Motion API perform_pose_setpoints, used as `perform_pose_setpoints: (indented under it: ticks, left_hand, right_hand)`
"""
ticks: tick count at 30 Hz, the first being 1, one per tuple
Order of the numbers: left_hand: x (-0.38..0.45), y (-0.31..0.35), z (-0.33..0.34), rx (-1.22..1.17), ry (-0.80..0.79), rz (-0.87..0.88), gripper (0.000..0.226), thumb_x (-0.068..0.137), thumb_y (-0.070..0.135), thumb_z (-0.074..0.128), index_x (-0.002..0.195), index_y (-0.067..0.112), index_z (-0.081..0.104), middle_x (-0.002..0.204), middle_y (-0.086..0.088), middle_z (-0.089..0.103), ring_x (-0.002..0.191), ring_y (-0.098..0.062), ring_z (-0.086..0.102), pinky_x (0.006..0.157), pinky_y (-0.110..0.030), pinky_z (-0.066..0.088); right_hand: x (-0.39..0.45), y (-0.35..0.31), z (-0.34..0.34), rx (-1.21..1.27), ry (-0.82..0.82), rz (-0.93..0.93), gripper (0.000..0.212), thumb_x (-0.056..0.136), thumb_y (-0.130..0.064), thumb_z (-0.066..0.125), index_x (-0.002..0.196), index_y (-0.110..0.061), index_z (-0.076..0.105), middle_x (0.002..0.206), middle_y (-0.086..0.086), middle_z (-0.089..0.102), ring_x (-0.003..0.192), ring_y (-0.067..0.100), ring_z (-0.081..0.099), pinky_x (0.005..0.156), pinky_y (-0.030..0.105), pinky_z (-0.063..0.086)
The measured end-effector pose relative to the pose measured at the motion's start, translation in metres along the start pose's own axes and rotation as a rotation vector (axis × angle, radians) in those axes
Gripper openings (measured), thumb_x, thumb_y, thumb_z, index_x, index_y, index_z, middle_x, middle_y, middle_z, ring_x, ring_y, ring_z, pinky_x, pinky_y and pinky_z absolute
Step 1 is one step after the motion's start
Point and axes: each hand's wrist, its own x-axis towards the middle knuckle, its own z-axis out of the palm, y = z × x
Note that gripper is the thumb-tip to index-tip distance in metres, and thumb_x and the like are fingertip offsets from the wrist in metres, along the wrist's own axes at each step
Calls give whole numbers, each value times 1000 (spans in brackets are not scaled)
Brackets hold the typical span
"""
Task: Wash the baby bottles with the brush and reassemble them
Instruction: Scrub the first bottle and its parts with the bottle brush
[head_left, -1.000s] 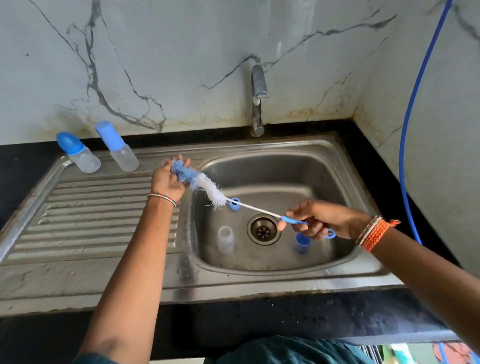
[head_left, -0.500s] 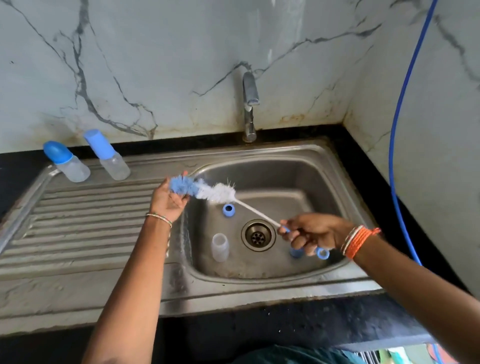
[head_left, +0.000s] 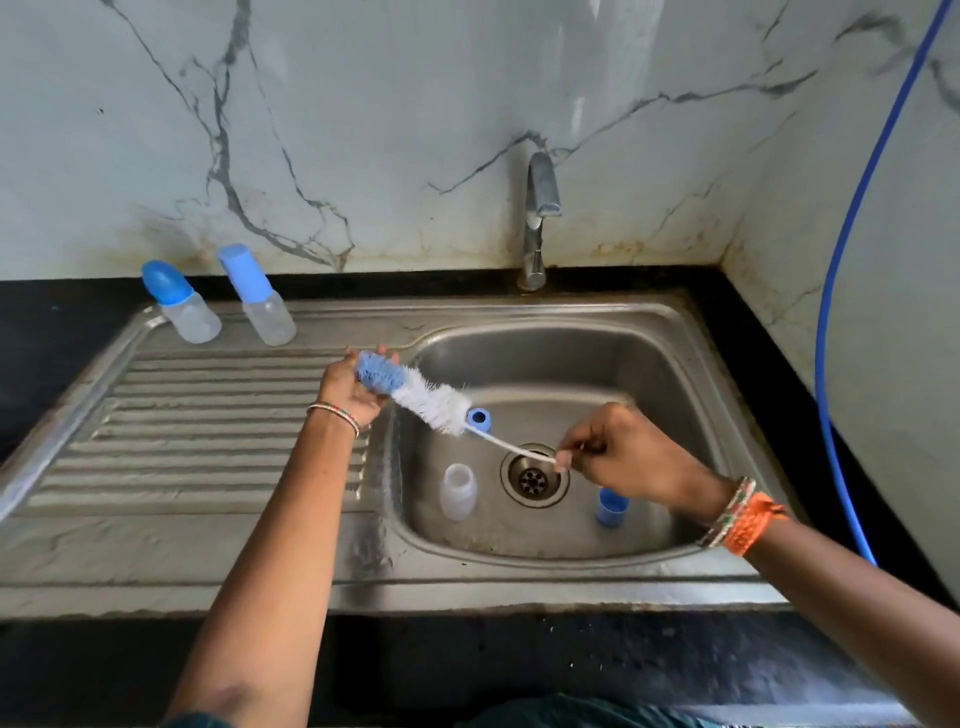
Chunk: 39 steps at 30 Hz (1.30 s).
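- Brush held level over the sink's left edge; left hand cups the blue bristle tip, fingers loosely curled round it.
- Right hand pinches the thin white stem; the handle end is hidden inside the clenched fingers.
- In the basin: open bottle, blue ring, blue cap, partly covered by the wrist.
- Two capped bottles stand on the drainboard.

Steel sink — two capped bottles.
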Motion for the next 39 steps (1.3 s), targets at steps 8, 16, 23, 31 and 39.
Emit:
perform_pose_setpoints:
  ticks: [8,16,23,31,39]
  left_hand:
    - [-2,-3,-3,-92,-67,31,41,101,39,26,106,16,60,107,-3,63,94,-17,57,92,-37,41]
    - [-8,-5,1,-31,8,74,33,103,36,25,103,23,55,134,2,54,110,-16,56,78,-24,42]
    - [-7,-1,24,167,-220,116,21,103,21,32,95,15,51,143,-10,43,90,-18,65,78,-33,48]
    - [-18,12,17,83,-313,1,24,92,24,50,88,16,72,95,-7,72,85,-19,71,93,-39,45]
    - [-3,-8,30,121,-220,64,32,101,38,28,106,24,56,123,1,62,113,-18,55,72,-25,38]
  right_hand:
    - [10,-15,-41,1019,-282,287,28,77,-11,54,102,-6,66,57,-3,39,37,1,22,32,13,11]
    - [28,17,1,917,135,477,12,95,-4,47,95,-9,58,61,5,51,33,4,32,30,14,23]
    - [11,18,44,-283,-196,271,21,89,-14,49,100,-5,65,82,11,62,70,27,61,58,30,46]
    - [6,19,-53,1247,-340,166,2,79,-13,67,80,-11,66,51,-8,32,32,-3,25,28,5,20]
    - [13,45,-7,-472,466,225,14,87,-17,52,82,-14,65,79,11,66,76,34,62,64,36,50]
